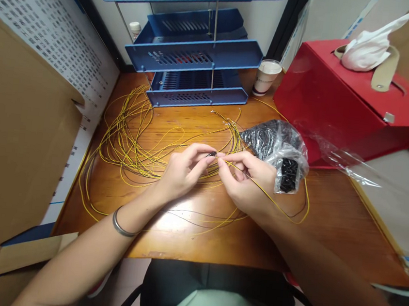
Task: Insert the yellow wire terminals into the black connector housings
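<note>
Between the thumb and fingertips of my left hand (pixel 185 170) is a small black connector piece (pixel 211 154). My right hand (pixel 246 179) pinches a yellow wire (pixel 264 191) close to its end, right beside the connector; whether the wire is inside it is too small to tell. From my right hand the wire runs over the wrist and loops back on the right. Under and behind both hands lies a loose coil of yellow and dark wires (pixel 125 140), with bare tips near the bundle's upper end. A clear plastic bag of black parts (pixel 275 138) touches the area behind my right hand.
A blue stacked tray rack (pixel 196 96) stands at the back, with a paper cup (pixel 266 77) to its right. A red box (pixel 341 99) with a tissue on top fills the back right. Cardboard (pixel 20 129) walls the left side of the wooden table (pixel 345 236).
</note>
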